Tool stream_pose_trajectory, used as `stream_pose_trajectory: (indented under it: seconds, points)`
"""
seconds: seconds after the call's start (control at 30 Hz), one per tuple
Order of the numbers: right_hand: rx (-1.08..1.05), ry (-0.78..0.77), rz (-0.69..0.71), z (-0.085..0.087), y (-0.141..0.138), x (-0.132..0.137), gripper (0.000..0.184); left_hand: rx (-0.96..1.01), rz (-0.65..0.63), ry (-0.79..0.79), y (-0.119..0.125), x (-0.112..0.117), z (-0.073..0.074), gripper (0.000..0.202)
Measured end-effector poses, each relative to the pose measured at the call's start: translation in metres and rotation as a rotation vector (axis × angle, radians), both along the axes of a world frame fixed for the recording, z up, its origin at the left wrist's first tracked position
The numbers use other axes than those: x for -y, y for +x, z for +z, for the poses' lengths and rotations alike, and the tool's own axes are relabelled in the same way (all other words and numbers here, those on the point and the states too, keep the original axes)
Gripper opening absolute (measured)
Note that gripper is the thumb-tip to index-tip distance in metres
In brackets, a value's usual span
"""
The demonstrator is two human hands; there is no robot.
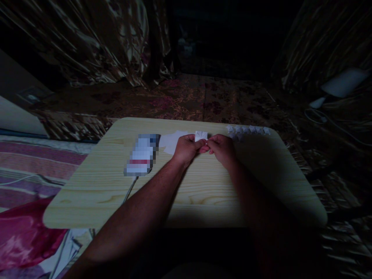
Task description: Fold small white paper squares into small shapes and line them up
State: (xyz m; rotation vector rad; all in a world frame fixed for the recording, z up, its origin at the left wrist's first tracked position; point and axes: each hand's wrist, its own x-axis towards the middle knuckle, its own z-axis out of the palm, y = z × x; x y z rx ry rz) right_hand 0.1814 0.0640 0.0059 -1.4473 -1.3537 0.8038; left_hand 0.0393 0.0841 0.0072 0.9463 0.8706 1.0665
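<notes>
From my end I see the table (pixel 197 190) smooth, wood-grained; creased square (pixel 201 135) matt paper; curtain (pixel 124 35) at 11 o'clock glossy cloth; bundle (pixel 23 238) at 8 o'clock shiny, satin-like cloth.

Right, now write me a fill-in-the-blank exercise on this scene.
The left hand and right hand meet at a folded square of white ____.
The hand nearer the smartphone is the ____ one.
The row of small folded pieces lies near the table's far ____ corner.

Missing words: paper; left; right.
</notes>
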Motion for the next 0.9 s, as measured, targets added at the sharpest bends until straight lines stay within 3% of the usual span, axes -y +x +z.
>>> stream_pose_trajectory:
  seconds: [0.6,0.9]
  points:
    - [-0.078,-0.008,0.017,0.0025,-0.0001,0.0022,0.018,0.015,0.002,-0.036,-0.001,-0.0001,0.0011,0.027]
    - [-0.114,-0.024,0.09,0.0075,-0.0019,0.006,0.017,0.039,0.001,0.001,-0.0031,-0.001,0.0029,0.025]
